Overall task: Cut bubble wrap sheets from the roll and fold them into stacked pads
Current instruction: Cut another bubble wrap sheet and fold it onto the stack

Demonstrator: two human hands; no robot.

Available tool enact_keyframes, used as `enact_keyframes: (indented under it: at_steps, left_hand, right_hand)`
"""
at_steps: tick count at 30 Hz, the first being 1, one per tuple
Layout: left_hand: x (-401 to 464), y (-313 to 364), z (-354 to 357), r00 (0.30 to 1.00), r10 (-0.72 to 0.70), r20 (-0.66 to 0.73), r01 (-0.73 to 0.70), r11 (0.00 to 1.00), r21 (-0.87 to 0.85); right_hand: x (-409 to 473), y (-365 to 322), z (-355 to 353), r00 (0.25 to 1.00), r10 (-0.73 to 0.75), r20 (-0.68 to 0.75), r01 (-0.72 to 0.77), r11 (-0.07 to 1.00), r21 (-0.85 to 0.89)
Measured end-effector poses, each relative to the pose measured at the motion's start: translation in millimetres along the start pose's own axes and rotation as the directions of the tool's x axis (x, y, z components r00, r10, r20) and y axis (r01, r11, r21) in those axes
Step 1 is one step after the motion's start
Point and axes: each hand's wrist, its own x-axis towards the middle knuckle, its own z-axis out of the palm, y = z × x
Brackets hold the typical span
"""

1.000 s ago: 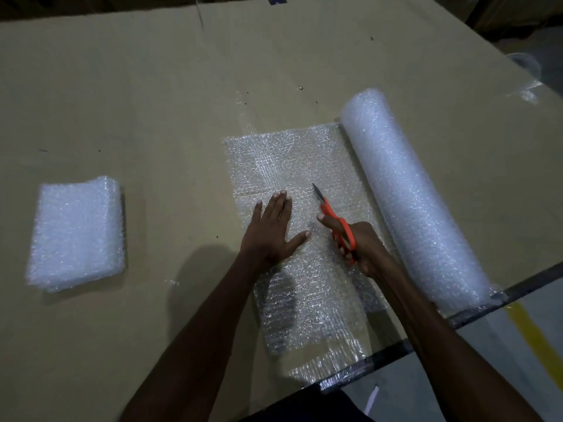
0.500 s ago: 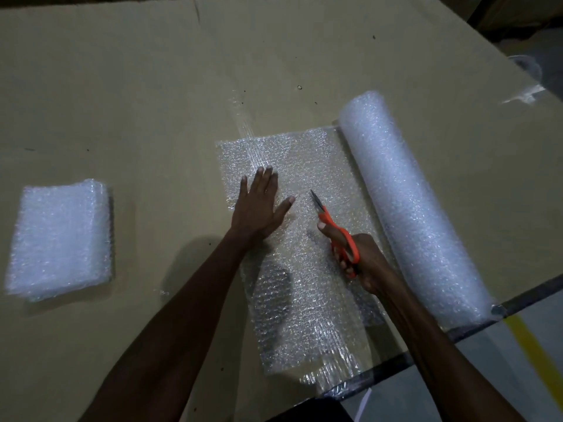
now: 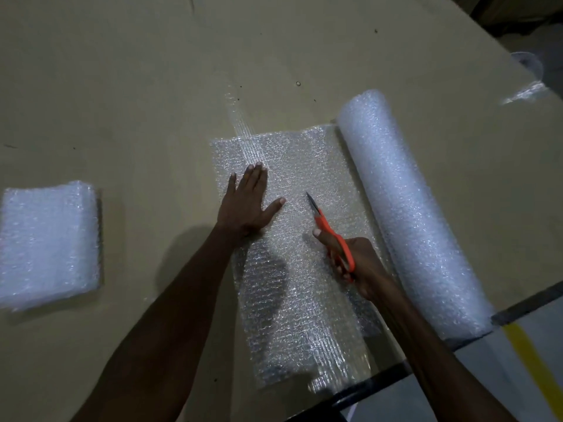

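Note:
A bubble wrap roll [image 3: 405,208] lies on the right of the cardboard-covered table [image 3: 152,86]. An unrolled sheet [image 3: 292,300] stretches left from it, flat on the table. My left hand [image 3: 248,202] presses flat on the sheet's upper left part, fingers spread. My right hand [image 3: 362,266] grips orange-handled scissors [image 3: 332,236], whose blades point up the sheet, midway between my left hand and the roll. A stack of folded bubble wrap pads [image 3: 48,242] rests at the far left.
The table's near edge [image 3: 380,379] runs diagonally at the lower right, with grey floor and a yellow line [image 3: 533,360] beyond. A scrap of clear plastic [image 3: 524,92] sits at the table's right edge.
My left hand has slid up the sheet, away from me. The scissors have advanced a little further along the sheet.

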Motion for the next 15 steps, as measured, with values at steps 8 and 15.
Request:
enact_keyframes:
  at_steps: [8,15]
  left_hand:
    - [-1,0,0,1.000,-0.002,0.010,0.002,1.000,-0.016]
    - [0,0,0,1.000,-0.013,0.010,0.013,1.000,-0.013]
  right_hand:
    - [6,-8,4,0.999,-0.031,-0.008,0.031,0.999,-0.008]
    - [13,-20,8,1.000,0.006,0.006,-0.006,0.999,-0.040]
